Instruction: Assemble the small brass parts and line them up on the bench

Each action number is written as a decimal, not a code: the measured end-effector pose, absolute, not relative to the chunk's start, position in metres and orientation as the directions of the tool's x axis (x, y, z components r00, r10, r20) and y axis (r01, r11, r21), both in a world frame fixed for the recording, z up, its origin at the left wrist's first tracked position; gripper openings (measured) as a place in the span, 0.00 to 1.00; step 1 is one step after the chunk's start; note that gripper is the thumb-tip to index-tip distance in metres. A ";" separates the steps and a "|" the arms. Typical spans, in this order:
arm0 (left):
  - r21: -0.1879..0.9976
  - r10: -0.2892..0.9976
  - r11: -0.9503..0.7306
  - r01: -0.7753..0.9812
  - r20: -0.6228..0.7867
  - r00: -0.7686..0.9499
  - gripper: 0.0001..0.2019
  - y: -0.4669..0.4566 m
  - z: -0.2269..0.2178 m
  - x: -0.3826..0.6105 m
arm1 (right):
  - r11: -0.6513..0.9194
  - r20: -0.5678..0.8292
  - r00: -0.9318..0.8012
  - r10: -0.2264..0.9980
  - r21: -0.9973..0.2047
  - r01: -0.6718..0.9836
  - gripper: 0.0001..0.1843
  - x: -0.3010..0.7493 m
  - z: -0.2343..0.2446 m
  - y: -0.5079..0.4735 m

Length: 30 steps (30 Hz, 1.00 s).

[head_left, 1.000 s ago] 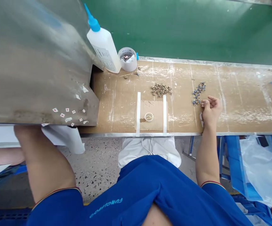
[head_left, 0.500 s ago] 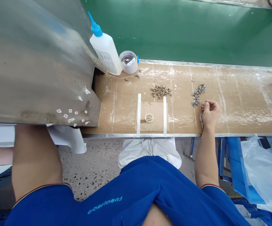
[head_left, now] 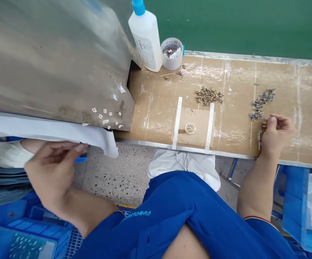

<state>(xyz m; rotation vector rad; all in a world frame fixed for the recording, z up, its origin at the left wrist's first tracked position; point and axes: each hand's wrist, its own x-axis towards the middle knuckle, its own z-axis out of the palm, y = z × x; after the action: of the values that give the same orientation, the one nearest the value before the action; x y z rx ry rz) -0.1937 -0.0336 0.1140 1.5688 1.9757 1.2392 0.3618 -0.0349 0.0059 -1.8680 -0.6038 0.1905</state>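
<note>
My left hand (head_left: 55, 165) is below the steel housing at the left, beside the hanging white sheet (head_left: 102, 140). Its thumb and forefinger are pinched together; what is between them is too small to name. On the cardboard-covered bench (head_left: 234, 144) rests my right hand (head_left: 278, 133), fingers curled in with the thumb against them. Whether anything is in it is hidden. Just beyond its fingertips lies a loose group of small brass-coloured pieces with blue ends (head_left: 262, 102). A larger pile of small brass pieces (head_left: 208, 96) sits nearer the middle.
A small round clear dish (head_left: 190, 128) sits on a taped cardboard square (head_left: 196, 138). A white bottle with blue cap (head_left: 146, 41) and a tape roll holding scraps (head_left: 172, 54) stand at the back. The steel housing (head_left: 50, 72) fills the left. Blue crates (head_left: 29, 233) are below.
My left hand has come out from beneath the steel housing, towards me, and now shows pinched. My right hand keeps its place by the blue-ended pieces. The view has turned left.
</note>
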 end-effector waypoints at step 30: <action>0.953 0.823 0.279 -0.119 -0.173 0.541 0.17 0.006 0.011 -0.009 | -0.024 0.067 0.272 0.960 -0.948 0.317 0.10 0.205 0.005 -0.054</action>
<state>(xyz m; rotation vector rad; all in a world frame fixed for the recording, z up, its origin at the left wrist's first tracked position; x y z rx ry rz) -0.0089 0.0063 0.0113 1.1126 0.7727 0.7236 0.2053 -0.0543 0.0052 -1.5429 -1.2264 0.8087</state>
